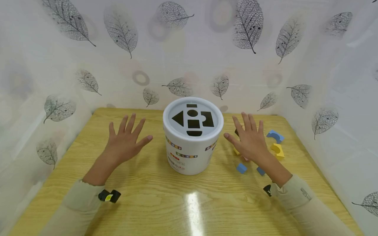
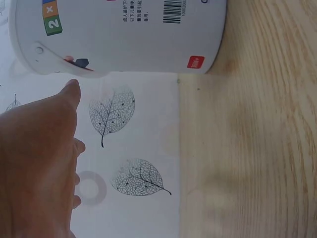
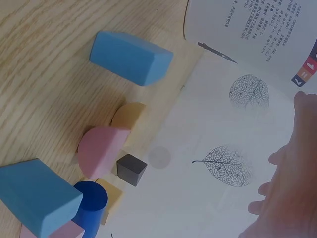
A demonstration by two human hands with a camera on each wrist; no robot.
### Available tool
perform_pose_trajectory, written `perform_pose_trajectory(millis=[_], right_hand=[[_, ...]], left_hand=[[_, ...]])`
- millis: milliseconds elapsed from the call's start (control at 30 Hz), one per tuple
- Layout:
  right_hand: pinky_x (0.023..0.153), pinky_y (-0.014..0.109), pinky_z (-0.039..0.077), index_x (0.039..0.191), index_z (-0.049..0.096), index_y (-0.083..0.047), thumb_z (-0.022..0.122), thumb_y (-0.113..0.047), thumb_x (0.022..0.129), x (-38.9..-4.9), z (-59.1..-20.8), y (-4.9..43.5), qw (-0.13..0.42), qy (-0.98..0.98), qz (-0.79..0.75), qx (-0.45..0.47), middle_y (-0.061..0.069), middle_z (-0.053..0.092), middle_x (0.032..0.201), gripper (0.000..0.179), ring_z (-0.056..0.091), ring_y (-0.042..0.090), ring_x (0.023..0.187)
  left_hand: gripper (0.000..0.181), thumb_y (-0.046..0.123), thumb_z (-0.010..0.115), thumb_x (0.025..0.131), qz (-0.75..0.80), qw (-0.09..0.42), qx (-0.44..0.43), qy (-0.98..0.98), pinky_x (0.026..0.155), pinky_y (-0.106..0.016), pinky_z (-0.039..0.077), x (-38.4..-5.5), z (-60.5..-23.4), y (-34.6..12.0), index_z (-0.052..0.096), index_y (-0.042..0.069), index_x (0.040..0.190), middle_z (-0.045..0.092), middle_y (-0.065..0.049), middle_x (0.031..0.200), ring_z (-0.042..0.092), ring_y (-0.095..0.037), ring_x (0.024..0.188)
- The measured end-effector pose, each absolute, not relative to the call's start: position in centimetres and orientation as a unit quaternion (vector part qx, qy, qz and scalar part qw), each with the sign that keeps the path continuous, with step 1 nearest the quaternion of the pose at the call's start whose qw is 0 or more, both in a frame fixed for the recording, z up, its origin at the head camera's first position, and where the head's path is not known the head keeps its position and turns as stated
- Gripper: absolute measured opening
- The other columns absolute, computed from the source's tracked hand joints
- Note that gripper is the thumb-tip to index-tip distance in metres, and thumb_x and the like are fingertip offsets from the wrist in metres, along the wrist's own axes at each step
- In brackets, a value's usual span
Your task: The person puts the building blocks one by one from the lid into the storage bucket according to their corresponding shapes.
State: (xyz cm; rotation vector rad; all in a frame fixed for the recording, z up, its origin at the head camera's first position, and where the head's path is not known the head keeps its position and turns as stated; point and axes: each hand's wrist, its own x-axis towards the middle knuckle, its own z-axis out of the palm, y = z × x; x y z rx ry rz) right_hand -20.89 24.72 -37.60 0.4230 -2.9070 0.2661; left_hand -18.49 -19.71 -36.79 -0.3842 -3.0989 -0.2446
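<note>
A white round bucket (image 1: 189, 154) stands upright at the middle of the table, its lid (image 1: 175, 129) cut with dark shaped holes: a triangle, a circle, rectangles and a notched shape. To its left my left hand (image 1: 122, 144) hovers with fingers spread and nothing held; the thumb points at the bucket in the left wrist view. On the other side my right hand (image 1: 251, 142) is likewise spread and holds nothing, above several toy blocks. Those include a blue block (image 3: 129, 57), a pink half-round block (image 3: 101, 151), a dark cube (image 3: 131, 169) and a blue cylinder (image 3: 91, 206).
Right of the right hand lie a blue arch block (image 1: 275, 135) and a yellow arch block (image 1: 277, 150). The wooden table (image 1: 147, 203) meets a white leaf-print sheet (image 1: 189, 62) at the back and sides. Each sleeve cuff carries a small black device.
</note>
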Motion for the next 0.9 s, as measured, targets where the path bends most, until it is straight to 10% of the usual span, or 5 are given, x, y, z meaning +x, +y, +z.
perform_pose_trajectory(millis=[900], right_hand=[[0.101,0.072,0.039,0.159,0.031,-0.014,0.038,-0.053,0.106,-16.8,-37.1,25.5,0.063,-0.967,0.199,0.148,0.018,0.031,0.161,0.065,0.031,0.045,0.145]], left_hand=[[0.056,0.040,0.044,0.107,-0.489,0.112,-0.230,-0.834,0.117,-0.057,0.033,-19.0,-34.9,-16.0,0.031,0.018,0.158,0.033,-0.006,0.162,0.032,-0.030,0.148]])
